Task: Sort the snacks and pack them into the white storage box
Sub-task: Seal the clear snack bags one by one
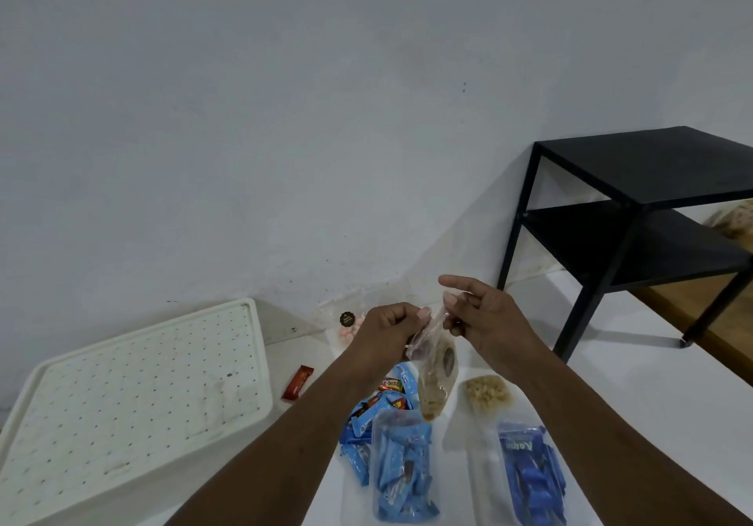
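Note:
Both my hands hold a clear bag of tan snacks (437, 375) up above the floor. My left hand (387, 328) pinches one side of its top edge and my right hand (485, 313) pinches the other side. Below lie clear bags of light-blue wrapped snacks (403, 468) and dark-blue wrapped snacks (531, 472), loose blue and red wrappers (368, 411), and a tan snack pack (487, 393). A white storage box (134, 407) with a dotted surface sits at the lower left. A lone red bar (298, 382) lies beside it.
A black two-tier side table (635, 220) stands at the right against the white wall. A small clear pack of pink sweets with a dark round sticker (347, 324) rests near the wall behind my left hand. A wooden floor strip (692, 313) runs under the table.

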Tool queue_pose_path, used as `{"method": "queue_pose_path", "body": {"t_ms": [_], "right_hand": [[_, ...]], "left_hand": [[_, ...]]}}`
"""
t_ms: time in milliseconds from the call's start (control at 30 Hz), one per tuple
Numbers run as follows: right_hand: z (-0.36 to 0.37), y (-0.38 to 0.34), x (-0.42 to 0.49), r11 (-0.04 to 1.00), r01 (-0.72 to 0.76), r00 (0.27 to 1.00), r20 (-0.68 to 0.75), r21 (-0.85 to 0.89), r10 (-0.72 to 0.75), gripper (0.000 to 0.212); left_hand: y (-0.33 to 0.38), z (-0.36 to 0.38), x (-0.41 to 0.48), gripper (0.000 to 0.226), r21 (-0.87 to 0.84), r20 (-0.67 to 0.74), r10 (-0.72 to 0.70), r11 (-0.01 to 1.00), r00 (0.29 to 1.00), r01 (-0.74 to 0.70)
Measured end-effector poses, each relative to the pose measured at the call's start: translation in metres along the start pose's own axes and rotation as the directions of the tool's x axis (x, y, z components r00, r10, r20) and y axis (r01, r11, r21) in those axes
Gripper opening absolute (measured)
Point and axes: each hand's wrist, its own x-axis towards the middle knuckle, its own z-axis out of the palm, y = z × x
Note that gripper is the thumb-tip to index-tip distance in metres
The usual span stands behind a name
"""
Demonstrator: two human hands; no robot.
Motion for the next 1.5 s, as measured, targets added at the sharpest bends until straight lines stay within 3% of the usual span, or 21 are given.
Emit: {"method": "queue_pose_path", "body": {"t_ms": [133,233,333,433,500,567,600,700,967,1100,1233,1367,1500], "right_hand": [[-0.019,0.007,0.013,0.997,-0.055,0.998,0.036,0.061,0.052,0.028],[-0.032,0.013,0.034,0.99,-0.103,0.987,-0.117,0.093,0.114,0.021],[-0.044,0.022,0.057,0.97,-0.171,0.956,-0.211,0.172,0.206,0.016],[-0.054,0.036,0.078,0.94,-0.26,0.942,-0.155,0.222,0.297,0.014],[-0.064,0.052,0.092,0.96,-0.267,0.945,-0.17,0.086,0.279,0.014],[-0.081,0.068,0.103,0.958,-0.232,0.962,-0.185,-0.169,0.201,0.011],[-0.09,0.078,0.108,0.947,-0.229,0.972,-0.109,-0.225,0.209,0.011],[-0.105,0.105,0.128,0.919,-0.327,0.92,0.149,-0.22,0.362,0.004],[-0.109,0.153,0.232,0.866,-0.348,0.927,0.01,-0.36,0.376,0.014],[-0.106,0.181,0.257,0.851,-0.392,0.907,0.012,-0.349,0.422,0.013],[-0.109,0.192,0.253,0.835,-0.418,0.887,0.039,-0.357,0.46,0.026],[-0.13,0.183,0.221,0.737,-0.377,0.914,-0.099,-0.561,0.393,0.025],[-0.163,0.178,0.166,0.436,-0.379,0.857,-0.133,-0.816,0.497,0.018]], "left_hand": [[-0.007,0.008,0.016,0.027,0.175,-0.033,0.063,0.983,0.997,-0.056],[-0.015,0.012,0.03,0.017,0.224,-0.084,0.147,0.967,0.986,-0.125],[-0.031,0.019,0.042,0.016,0.293,-0.054,0.126,0.95,0.991,-0.105],[-0.059,0.03,0.059,0.014,0.414,-0.075,0.183,0.9,0.98,-0.136],[-0.077,0.03,0.078,0.028,0.464,-0.173,0.214,0.879,0.961,-0.112],[-0.092,0.025,0.099,0.038,0.355,-0.258,0.13,0.935,0.957,-0.031],[-0.096,0.023,0.109,0.042,0.296,-0.269,0.077,0.955,0.96,0.006],[-0.103,0.017,0.143,0.046,0.228,-0.266,0.019,0.973,0.964,0.044],[-0.128,-0.015,0.239,0.022,0.394,-0.407,-0.013,0.9,0.914,0.188],[-0.149,-0.018,0.261,0.029,0.576,-0.411,0.047,0.787,0.91,0.219],[-0.163,-0.016,0.256,0.039,0.624,-0.409,0.025,0.737,0.912,0.26],[-0.17,0.001,0.234,0.034,0.654,-0.378,0.022,0.714,0.926,0.25],[-0.18,0.048,0.19,0.015,0.594,-0.206,-0.248,0.737,0.947,0.323]]}}
